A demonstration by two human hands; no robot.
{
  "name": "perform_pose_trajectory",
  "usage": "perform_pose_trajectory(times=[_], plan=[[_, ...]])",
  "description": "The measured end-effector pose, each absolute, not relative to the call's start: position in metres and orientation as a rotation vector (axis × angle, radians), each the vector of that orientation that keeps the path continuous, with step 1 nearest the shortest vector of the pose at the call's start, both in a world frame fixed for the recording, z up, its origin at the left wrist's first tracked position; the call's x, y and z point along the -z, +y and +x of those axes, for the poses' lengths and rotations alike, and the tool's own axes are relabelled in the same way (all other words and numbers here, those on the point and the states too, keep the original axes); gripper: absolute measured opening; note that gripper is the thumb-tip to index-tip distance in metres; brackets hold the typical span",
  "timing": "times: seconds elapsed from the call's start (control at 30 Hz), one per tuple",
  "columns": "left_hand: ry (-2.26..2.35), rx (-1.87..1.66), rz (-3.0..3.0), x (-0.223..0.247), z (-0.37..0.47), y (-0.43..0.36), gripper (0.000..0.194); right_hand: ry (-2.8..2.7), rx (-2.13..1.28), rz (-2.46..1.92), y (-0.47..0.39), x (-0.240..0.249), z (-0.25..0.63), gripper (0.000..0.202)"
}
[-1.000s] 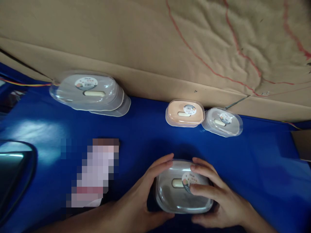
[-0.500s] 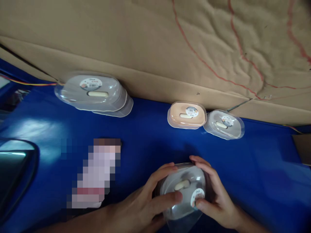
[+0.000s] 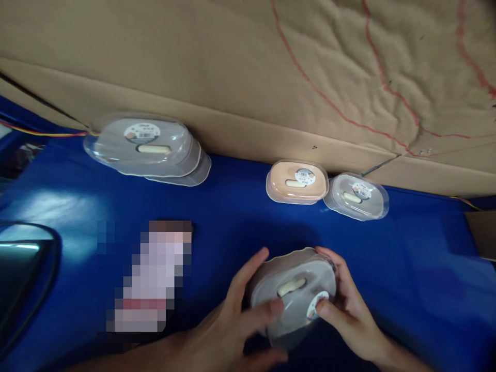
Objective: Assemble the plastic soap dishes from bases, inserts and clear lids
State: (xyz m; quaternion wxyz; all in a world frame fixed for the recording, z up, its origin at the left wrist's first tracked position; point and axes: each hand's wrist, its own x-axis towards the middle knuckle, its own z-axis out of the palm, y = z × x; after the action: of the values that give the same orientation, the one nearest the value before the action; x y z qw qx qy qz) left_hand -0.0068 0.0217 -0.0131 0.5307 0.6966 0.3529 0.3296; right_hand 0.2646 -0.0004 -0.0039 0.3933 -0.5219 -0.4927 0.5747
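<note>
My right hand [image 3: 351, 310] grips a grey oval lidded plastic box [image 3: 302, 279] by its right end, thumb over the round paper label. The box is tilted up above the blue table, and its lid has a cream oblong handle. At the box's left side is my left hand [image 3: 244, 310], its forefinger stretched along the edge and its thumb, smeared by motion, over the lid. Its lower fingers reach underneath. Beyond the hands sit a box with a peach lid [image 3: 282, 173] and a similar grey box [image 3: 374, 204], side by side.
A stack of larger grey lidded boxes [image 3: 116, 139] stands at the back left. A pixelated flat object [image 3: 155, 279] lies on the blue table [image 3: 232, 206]. A dark device with a cable [image 3: 19, 274] is at the left edge. Brown paper [image 3: 174, 62] forms the back wall.
The box in my hands has turned and tipped, so more of its far side wall shows. My left forefinger has straightened away from the top edge, and the left thumb has moved slightly.
</note>
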Motion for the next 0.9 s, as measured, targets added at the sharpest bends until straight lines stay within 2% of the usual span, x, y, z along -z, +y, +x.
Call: perform_pose_trajectory(times=[0.07,0.13,0.33,0.6,0.9], plan=[[0.863,-0.696,1.521,0.008,-0.006,0.023,0.124,-1.218,-1.417,-1.382,-0.002,0.004,0.264,0.065],[0.82,-0.625,1.319,0.003,-0.005,0.025,0.127,-1.214,-1.346,-1.419,-0.004,0.004,0.264,0.065],[0.73,-0.525,1.066,0.0,0.0,0.028,0.105,-1.365,-1.141,-1.421,-0.007,0.006,0.262,0.068],[0.637,-0.566,1.171,0.01,-0.004,0.026,0.098,-1.518,-0.988,-1.442,-0.013,0.009,0.259,0.074],[0.599,-0.617,0.886,0.009,0.002,0.02,0.093,-1.577,-0.936,-1.381,-0.009,0.007,0.259,0.071]])
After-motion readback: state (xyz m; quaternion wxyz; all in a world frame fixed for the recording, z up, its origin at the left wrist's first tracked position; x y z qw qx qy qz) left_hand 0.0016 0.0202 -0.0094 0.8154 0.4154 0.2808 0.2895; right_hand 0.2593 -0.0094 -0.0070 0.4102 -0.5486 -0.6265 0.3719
